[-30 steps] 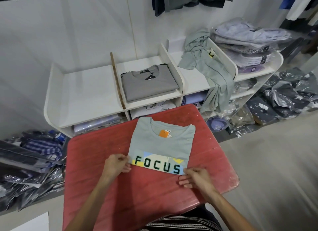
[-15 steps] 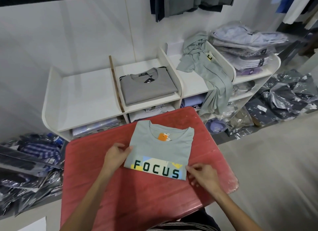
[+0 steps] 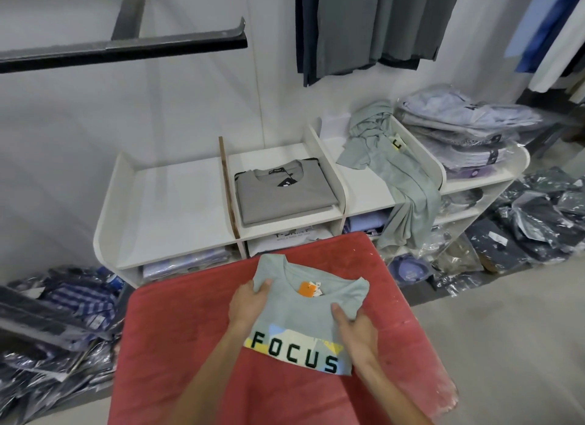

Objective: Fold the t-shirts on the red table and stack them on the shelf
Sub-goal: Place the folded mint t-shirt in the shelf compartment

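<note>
A folded pale green t-shirt [image 3: 304,317] printed FOCUS, with an orange neck tag, is on the red table [image 3: 190,345]. My left hand [image 3: 248,302] grips its left edge, thumb on top. My right hand [image 3: 356,329] grips its right edge the same way. The far corners of the shirt curl up off the table. Behind the table stands a white shelf [image 3: 177,199]. A folded grey t-shirt [image 3: 281,193] lies in its middle top compartment. An unfolded pale green t-shirt [image 3: 402,184] hangs out of the compartment to the right.
Bagged shirts [image 3: 459,130] are stacked on the shelf's right end and in its lower compartments. More bagged clothes lie on the floor at left [image 3: 53,313] and right [image 3: 538,215]. Dark garments [image 3: 364,25] hang on the wall above. The shelf's left top compartment holds nothing.
Both hands slid from the shirt's near corners up along its sides and closed on the edges. The shirt's far end now lifts from the table. The view has tilted upward.
</note>
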